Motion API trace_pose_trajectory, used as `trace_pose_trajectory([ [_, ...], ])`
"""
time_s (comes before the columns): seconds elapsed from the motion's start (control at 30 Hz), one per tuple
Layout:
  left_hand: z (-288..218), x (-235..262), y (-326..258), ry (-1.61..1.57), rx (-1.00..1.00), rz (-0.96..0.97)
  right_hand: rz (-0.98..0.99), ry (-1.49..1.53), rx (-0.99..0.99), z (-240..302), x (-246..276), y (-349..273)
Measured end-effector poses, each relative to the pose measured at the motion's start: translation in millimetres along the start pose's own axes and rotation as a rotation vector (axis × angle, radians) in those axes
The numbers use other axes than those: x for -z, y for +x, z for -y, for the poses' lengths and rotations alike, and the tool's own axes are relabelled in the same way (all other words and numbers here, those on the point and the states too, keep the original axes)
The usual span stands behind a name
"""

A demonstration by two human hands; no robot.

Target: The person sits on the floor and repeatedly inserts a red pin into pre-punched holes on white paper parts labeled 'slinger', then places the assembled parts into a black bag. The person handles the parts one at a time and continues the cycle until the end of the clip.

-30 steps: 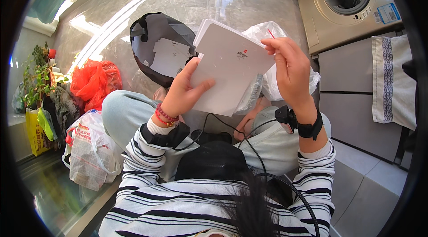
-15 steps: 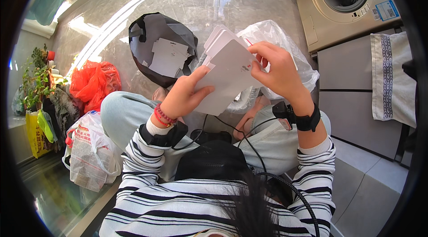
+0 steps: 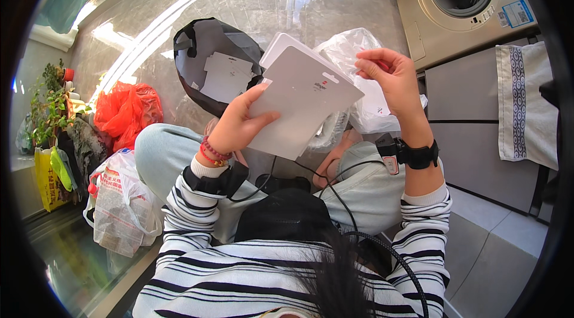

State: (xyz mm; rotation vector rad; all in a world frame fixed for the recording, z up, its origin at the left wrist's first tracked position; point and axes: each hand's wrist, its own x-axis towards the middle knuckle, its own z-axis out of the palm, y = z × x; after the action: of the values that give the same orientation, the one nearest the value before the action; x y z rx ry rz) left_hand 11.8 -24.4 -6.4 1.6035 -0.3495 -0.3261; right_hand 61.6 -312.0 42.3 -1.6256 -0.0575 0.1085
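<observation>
My left hand grips a stack of flat white cards from below, thumb lying across the front card, which is tilted toward me. My right hand is raised to the right of the stack, fingers pinched together close to its upper right corner; whether it touches the cards I cannot tell. Behind the cards lies a clear plastic bag with white contents. A black bag stands open on the floor to the left, with more white cards inside it.
A washing machine stands at the upper right, with a towel hanging on a cabinet below it. At the left are a red bag, a white printed bag, a yellow bag and plants. The floor is glossy stone.
The card stack has turned and tilted in my left hand. My right hand let go of the front card and moved to the right, fingers now pinched beside the stack's corner.
</observation>
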Motion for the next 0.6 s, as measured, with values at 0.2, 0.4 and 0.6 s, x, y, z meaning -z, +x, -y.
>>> trace_pose_trajectory([
  [0.2,-1,4,1,-0.042,0.038,-0.132,0.118,-0.448,-0.002,6,0,-7],
  [0.4,4,-1,6,-0.049,-0.013,-0.303,0.181,-0.898,0.602,-16,-49,-23],
  [0.6,10,-2,13,-0.070,-0.048,-0.475,0.301,-1.166,0.971,-47,-74,-24],
])
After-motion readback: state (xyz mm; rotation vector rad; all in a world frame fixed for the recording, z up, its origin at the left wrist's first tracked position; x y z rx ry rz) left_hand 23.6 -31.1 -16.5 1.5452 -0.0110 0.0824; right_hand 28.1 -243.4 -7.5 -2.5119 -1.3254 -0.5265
